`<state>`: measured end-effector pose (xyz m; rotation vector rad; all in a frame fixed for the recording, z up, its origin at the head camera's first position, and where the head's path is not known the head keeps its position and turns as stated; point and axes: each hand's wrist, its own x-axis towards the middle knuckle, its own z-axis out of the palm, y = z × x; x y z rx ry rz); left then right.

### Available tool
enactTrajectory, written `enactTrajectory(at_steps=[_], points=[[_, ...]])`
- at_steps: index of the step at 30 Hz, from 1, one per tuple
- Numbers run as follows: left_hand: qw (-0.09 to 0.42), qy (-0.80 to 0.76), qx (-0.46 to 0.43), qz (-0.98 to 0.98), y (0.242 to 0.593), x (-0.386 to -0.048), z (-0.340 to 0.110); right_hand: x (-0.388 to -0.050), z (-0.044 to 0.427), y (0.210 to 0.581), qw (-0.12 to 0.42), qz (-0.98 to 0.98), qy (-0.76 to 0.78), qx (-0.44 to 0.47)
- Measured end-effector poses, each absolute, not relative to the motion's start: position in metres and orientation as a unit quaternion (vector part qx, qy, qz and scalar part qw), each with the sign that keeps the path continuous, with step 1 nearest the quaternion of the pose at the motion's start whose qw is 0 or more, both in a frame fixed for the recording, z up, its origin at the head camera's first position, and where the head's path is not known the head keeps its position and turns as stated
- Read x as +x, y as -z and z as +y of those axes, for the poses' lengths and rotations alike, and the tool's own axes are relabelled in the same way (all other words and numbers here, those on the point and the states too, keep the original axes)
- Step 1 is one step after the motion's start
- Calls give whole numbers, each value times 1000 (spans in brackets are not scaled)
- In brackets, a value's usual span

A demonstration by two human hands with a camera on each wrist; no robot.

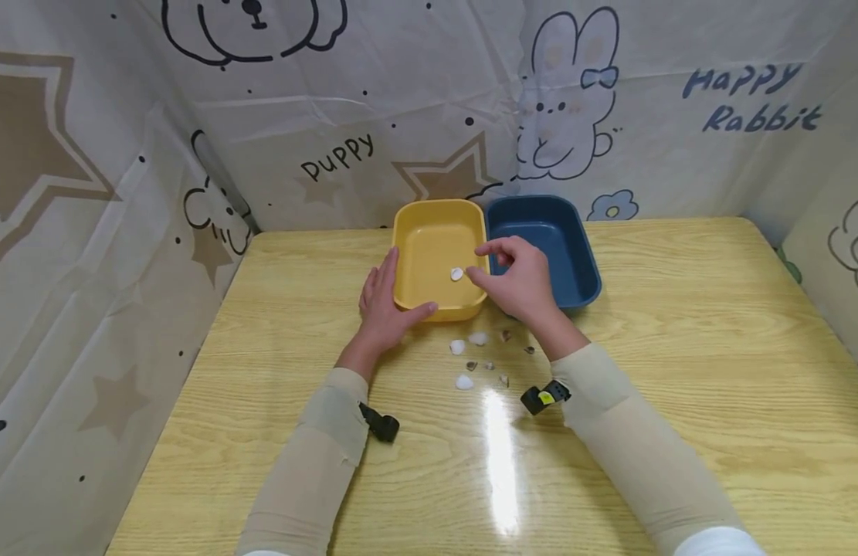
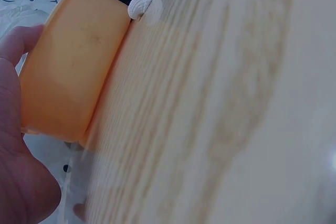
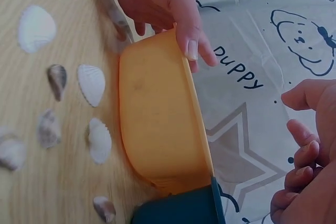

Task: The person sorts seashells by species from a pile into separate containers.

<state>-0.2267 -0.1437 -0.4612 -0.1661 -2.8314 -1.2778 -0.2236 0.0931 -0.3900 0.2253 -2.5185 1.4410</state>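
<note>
The left hand (image 1: 387, 313) grips the near-left corner of a yellow container (image 1: 442, 313), fingers along its left wall; in the right wrist view its thumb lies over the yellow container's (image 3: 157, 108) rim. A small white shell (image 1: 456, 274) shows within the yellow container; whether it touches the bottom I cannot tell. Just right of it, the right hand (image 1: 522, 282) hovers over where the yellow and blue containers meet, thumb and index finger apart, holding nothing. The blue container (image 1: 581, 262) stands against the yellow one's right side.
White shells (image 1: 464, 382) and small darker shells (image 1: 472, 365) lie scattered on the wooden table (image 1: 679, 347) in front of the two containers. A printed cloth (image 1: 276, 139) hangs behind the table and along its sides.
</note>
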Motion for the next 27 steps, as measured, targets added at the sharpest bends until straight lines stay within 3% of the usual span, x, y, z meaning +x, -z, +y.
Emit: enactTrajectory(at_steps=[27], points=[[17,408,-49,-911,463,-227,-142,-177,106,419,89,-852,-501,124]])
